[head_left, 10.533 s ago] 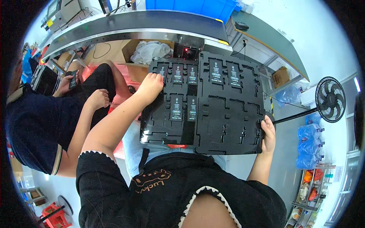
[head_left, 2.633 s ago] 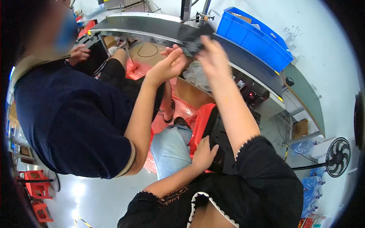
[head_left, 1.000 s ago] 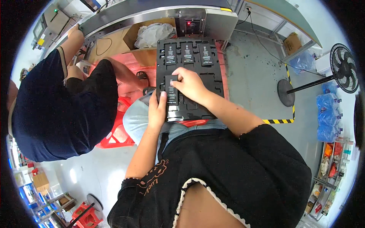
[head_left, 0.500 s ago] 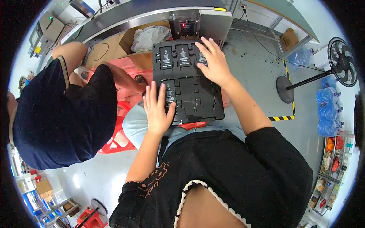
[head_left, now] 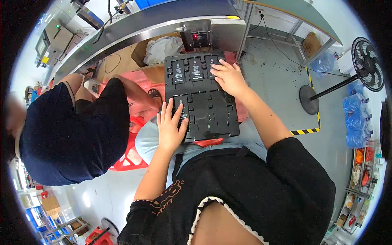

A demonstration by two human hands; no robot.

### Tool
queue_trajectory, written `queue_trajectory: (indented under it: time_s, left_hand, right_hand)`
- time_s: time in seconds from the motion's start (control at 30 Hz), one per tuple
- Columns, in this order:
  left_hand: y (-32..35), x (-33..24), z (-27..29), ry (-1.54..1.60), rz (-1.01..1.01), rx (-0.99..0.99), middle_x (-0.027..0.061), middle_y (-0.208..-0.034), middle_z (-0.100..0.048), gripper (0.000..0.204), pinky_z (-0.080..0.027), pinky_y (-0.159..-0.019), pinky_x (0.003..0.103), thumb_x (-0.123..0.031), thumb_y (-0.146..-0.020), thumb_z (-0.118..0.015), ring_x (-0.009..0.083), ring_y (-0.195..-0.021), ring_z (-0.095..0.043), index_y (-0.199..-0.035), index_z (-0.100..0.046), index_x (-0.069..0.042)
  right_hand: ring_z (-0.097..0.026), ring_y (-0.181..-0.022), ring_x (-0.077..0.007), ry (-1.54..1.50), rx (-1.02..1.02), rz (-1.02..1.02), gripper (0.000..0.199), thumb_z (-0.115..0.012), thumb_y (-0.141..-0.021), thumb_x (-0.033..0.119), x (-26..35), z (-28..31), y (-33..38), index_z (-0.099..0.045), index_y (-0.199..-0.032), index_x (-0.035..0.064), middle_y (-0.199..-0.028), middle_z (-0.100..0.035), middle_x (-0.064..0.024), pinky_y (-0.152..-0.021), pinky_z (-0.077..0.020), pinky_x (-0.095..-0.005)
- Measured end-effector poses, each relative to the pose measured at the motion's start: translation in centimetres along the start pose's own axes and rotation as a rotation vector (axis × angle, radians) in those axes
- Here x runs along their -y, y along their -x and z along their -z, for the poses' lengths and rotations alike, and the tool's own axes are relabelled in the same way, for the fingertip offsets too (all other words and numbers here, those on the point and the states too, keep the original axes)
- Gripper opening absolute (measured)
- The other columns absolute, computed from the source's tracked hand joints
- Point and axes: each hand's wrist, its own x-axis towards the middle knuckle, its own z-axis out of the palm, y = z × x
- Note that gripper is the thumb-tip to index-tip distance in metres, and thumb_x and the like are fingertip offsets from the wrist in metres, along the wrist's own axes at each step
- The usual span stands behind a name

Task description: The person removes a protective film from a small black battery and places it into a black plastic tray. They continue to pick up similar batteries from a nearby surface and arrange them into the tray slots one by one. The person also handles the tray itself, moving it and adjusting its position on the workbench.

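A black moulded tray point(head_left: 210, 116) rests across my lap. Three flat black rectangular pieces with white print, like battery packs, sit in its far row: a left one point(head_left: 178, 70), a middle one point(head_left: 195, 68) and a right one point(head_left: 211, 65). Another such piece point(head_left: 182, 105) lies in the near row's left slot, partly covered by my left hand point(head_left: 170, 128), whose fingers are spread flat. My right hand point(head_left: 231, 79) lies with outstretched fingers over the tray's far right side, fingertips on the right piece. Neither hand grips anything. The other near slots show bare moulding.
A dark conveyor point(head_left: 163, 24) runs beyond the tray, with a carton holding a white plastic bag point(head_left: 164, 49) underneath. A co-worker in dark clothes point(head_left: 75, 134) sits close on my left. On the right stand a black fan point(head_left: 332, 87) and blue water bottles point(head_left: 355, 118).
My right hand has lowered, its fingers now flatter on the right piece. My left hand stays at the tray's left side. The tray and surroundings appear slightly lower in view.
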Motion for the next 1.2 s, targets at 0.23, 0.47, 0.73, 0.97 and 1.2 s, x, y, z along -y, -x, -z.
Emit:
queue_trajectory:
  time_s: [0.23, 0.47, 0.73, 0.97, 1.2]
  left_hand:
    - [-4.3, -1.0, 0.7, -0.018, -0.078, -0.151, 0.0205, -0.150, -0.024, 0.056, -0.016, -0.111, 0.054, -0.033, -0.090, -0.054, 0.0362, -0.140, -0.021, -0.135, -0.043, 0.000]
    - [-3.8, -1.1, -2.2, -0.183, -0.139, -0.021, 0.0222, -0.150, -0.023, 0.065, -0.010, -0.111, 0.058, -0.042, -0.088, -0.051, 0.0354, -0.140, -0.021, -0.141, -0.036, -0.006]
    - [-3.8, -1.3, -1.7, -0.150, -0.112, 0.021, 0.0219, -0.149, -0.025, 0.066, -0.010, -0.109, 0.062, -0.045, -0.089, -0.050, 0.0341, -0.140, -0.020, -0.141, -0.037, -0.006]
    - [-3.9, -0.7, -1.2, 0.027, -0.138, -0.032, 0.0242, -0.147, -0.028, 0.064, -0.017, -0.107, 0.062, -0.041, -0.086, -0.056, 0.0358, -0.138, -0.025, -0.136, -0.042, -0.004]
    - [-3.9, 0.3, -2.3, 0.115, -0.147, -0.057, 0.0236, -0.145, -0.033, 0.063, -0.019, -0.106, 0.061, -0.043, -0.085, -0.053, 0.0356, -0.137, -0.029, -0.135, -0.046, -0.005]
  right_hand:
    - [-0.040, -0.129, -0.0345, -0.080, -0.200, 0.048, 0.043, -0.059, -0.087, 0.036, 5.5, -0.8, 1.6, -0.060, -0.117, 0.0051, -0.133, -0.048, -0.0192, -0.104, -0.0298, -0.0538]
    - [-0.049, -0.121, -0.0341, -0.147, 0.069, 0.072, 0.046, -0.059, -0.086, 0.038, 4.9, 2.1, 0.4, -0.060, -0.119, 0.0056, -0.133, -0.050, -0.0195, -0.101, -0.0359, -0.0476]
    - [-0.059, -0.104, -0.0315, -0.385, -0.015, 0.292, 0.035, -0.068, -0.082, 0.020, 8.3, 11.7, -11.8, -0.060, -0.112, 0.0021, -0.113, -0.060, -0.0155, -0.091, -0.0464, -0.0369]
    - [-0.034, -0.131, -0.0392, -0.093, -0.136, 0.518, 0.068, -0.070, -0.076, 0.034, 12.0, 5.8, -33.2, -0.045, -0.135, 0.0105, -0.142, -0.034, -0.0242, -0.108, -0.0306, -0.0443]
    - [-0.019, -0.139, -0.0425, 0.045, 0.089, 0.167, 0.108, -0.076, -0.054, 0.045, 10.3, -1.4, -49.1, -0.029, -0.146, 0.0138, -0.149, -0.016, -0.0300, -0.110, -0.0252, -0.0498]
